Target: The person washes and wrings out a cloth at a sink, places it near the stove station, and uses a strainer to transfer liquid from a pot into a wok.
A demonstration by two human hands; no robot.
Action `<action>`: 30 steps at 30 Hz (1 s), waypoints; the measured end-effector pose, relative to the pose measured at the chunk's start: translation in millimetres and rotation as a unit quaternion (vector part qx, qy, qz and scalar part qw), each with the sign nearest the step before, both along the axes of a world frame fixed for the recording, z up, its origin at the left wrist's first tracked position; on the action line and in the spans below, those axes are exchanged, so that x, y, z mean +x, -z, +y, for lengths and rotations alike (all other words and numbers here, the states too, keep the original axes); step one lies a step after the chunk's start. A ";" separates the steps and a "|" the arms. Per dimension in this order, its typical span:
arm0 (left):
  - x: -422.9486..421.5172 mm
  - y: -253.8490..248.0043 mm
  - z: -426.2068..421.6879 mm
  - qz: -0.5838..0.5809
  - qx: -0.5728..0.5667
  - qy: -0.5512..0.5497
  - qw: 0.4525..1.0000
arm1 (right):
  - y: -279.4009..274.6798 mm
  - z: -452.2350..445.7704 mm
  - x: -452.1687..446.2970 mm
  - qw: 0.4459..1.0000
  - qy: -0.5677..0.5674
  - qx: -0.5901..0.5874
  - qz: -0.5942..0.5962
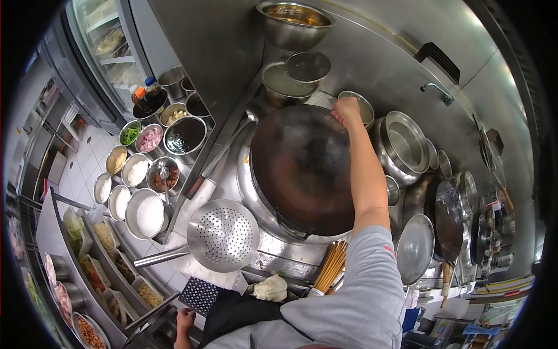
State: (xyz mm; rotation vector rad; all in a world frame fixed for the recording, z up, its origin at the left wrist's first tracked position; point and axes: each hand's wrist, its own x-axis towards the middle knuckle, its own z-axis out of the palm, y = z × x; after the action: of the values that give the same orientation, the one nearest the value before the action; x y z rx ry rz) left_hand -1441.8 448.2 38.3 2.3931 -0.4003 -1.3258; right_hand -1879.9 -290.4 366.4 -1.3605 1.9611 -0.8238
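Note:
A large dark wok sits on the metal burner ring, with a loop handle on its near side. My right hand reaches across to its far right rim, next to a small steel pot. The fingers are closed there, but what they hold is hidden. My left hand hangs low at the lower left with curled fingers, by the counter edge. Left of the wok lie a long-handled ladle and a perforated strainer. A bundle of thin sticks stands near my right sleeve.
Several seasoning containers crowd the left side. Beyond the wok are steel bowls. Stacked pots and pans line the right. A crumpled white cloth lies in front. Ingredient trays fill the lower left.

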 end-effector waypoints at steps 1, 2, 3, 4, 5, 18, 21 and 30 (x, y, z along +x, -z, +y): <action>0.5 2.3 4.3 -0.006 0.000 0.004 1.000 | 6.1 -4.9 -2.7 0.991 -0.001 -0.073 0.113; 1.1 5.4 7.0 -0.013 0.001 0.009 1.000 | 16.7 -11.9 -4.3 0.964 -0.003 -0.146 0.223; -0.2 2.3 4.9 -0.008 0.006 0.003 1.000 | 16.1 -10.6 0.9 0.919 -0.004 -0.216 0.328; -2.1 -2.3 5.0 -0.003 0.012 -0.003 1.000 | 15.2 -9.9 6.3 0.912 -0.022 -0.193 0.360; -5.0 -7.2 5.3 0.001 0.018 -0.010 1.000 | 15.4 -9.4 13.5 0.904 -0.040 -0.170 0.391; -22.3 -25.6 53.9 -0.008 0.030 -0.060 0.998 | -40.4 -68.3 51.6 0.913 -0.163 0.077 0.366; -28.5 -31.9 49.4 -0.003 0.051 -0.049 0.998 | -0.4 -93.9 37.0 0.970 -0.141 0.052 0.190; -20.3 -27.6 13.5 0.045 -0.022 -0.076 0.996 | 54.0 -68.9 32.3 0.963 -0.062 0.177 -0.192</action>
State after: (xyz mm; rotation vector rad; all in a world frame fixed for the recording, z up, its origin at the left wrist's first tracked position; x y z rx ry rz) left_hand -1462.1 461.7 65.9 2.2697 -0.2145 -1.3359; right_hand -1847.6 -359.3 312.4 -1.0135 1.6092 -0.5885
